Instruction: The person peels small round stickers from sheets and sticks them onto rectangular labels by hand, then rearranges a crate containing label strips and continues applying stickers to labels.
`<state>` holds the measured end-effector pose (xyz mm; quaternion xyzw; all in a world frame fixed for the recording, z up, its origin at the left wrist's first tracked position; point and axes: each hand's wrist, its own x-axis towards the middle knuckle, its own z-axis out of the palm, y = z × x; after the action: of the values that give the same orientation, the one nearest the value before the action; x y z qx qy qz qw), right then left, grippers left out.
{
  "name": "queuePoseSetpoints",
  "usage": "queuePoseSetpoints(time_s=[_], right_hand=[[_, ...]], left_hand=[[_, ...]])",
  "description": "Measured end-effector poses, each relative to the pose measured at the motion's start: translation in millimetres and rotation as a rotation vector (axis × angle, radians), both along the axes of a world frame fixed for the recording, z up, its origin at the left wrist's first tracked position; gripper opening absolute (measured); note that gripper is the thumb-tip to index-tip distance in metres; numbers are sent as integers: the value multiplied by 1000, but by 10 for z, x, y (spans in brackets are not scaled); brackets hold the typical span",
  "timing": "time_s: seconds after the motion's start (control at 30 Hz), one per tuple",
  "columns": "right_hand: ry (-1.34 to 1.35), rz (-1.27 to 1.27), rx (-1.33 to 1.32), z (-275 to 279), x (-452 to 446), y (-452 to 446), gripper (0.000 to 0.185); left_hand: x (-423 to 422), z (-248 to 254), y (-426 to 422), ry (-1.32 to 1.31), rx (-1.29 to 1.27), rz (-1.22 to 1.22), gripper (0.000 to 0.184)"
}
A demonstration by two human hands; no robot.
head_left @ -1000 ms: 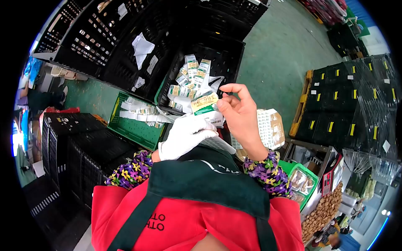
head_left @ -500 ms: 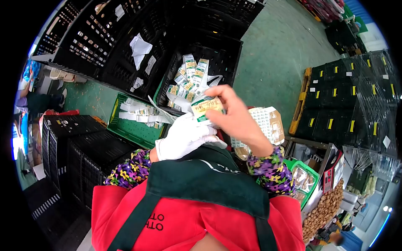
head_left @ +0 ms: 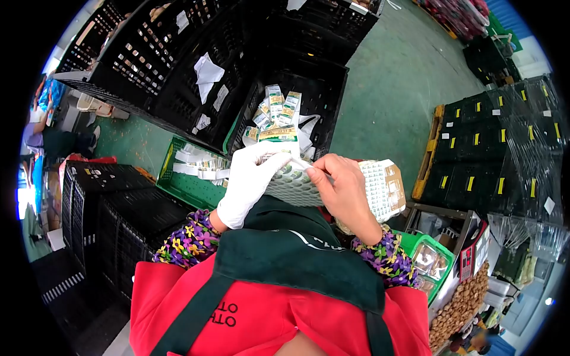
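left hand [head_left: 246, 178] + right hand [head_left: 344, 193]: both pinching upper edge | patterned sheet [head_left: 295, 188]: between the hands

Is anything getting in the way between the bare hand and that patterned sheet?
Nothing visible is: the right hand's fingers are right at the upper edge of the patterned sheet. The gloved left hand is on the other side, not between them.
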<state>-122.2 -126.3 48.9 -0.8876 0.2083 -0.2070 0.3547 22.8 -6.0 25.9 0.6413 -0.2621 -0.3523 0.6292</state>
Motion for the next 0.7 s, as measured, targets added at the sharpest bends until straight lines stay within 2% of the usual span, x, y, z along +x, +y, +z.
queuePoseSetpoints(time_s=[0.13,0.2,0.27,0.37,0.4,0.43,0.47,0.5,0.57,0.6,0.63,0.7], right_hand=[[59,36,-50,55,-14,-62,17],[-80,-23,446,140,63,-57,16],[-96,15,419,208,142,-48,16],[-127,74,338,181,183,-109,12],[-229,-50,325,146,196,-163,12],[-328,-173,310,93,202,-237,11],[-272,-238,537,-57,166,-386,16],[-267,-236,537,-40,188,-364,16],[-88,-60,858,36,270,-268,41],[30,23,854,56,291,-226,59],[-73,17,916,25,334,-195,51],[-291,-122,977,123,492,-278,45]], left_hand=[[-22,24,17,-7,60,-30,16],[-56,32,4,-17,58,-46,15],[-97,11,-27,-145,-66,-78,14],[-140,33,-11,-209,4,-77,4],[-122,25,-3,-209,4,-76,4],[-97,9,17,-316,3,-98,4],[-81,-10,40,-419,2,-117,4],[-73,-24,51,-524,0,-138,5],[-69,-13,54,-597,-94,-203,6],[-61,-21,65,-704,-89,-264,7],[-63,-37,76,-809,-83,-325,8],[-145,-130,46,-769,-97,-393,12]])
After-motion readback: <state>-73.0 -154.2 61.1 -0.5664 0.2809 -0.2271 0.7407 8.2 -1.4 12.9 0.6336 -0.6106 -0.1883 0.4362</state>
